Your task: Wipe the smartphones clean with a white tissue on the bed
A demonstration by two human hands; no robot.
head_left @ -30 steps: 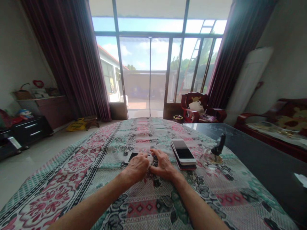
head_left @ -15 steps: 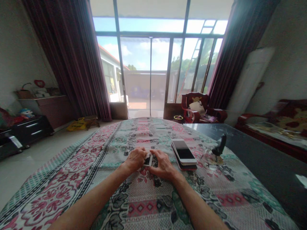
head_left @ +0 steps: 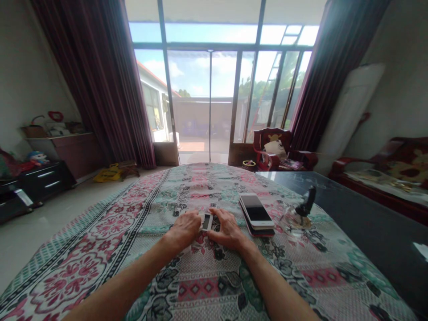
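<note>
Low in the frame two bare forearms run up from the bottom edge over the patterned cloth that covers most of the table, and they meet just below the picture's centre. There the left hand and the right hand close in from either side on a small white phone, which lies on or just above the cloth between them. Only a short stretch of its pale frame and dark screen shows in the gap. Each grip is curled and clenched onto an end of the phone: the left fingers wrap over the left end, the right fingertips press on the right end, and neither palm is opened out. It is judged to be a light, stiff, flat slab with smooth, rather slippery faces and a glass front that would not take a knock well, so the sound hold is on the narrow side edges or the two ends, as both hands seem to have it, rather than flat on the screen. Just to the right of the right hand, apart from it, sits a stack of phones, a white one uppermost. Further right a dark figurine stands at the cloth's edge, where the bare glossy table top begins. Beyond, in the upper half, are a red wooden chair, tall glass doors and dark curtains.
</note>
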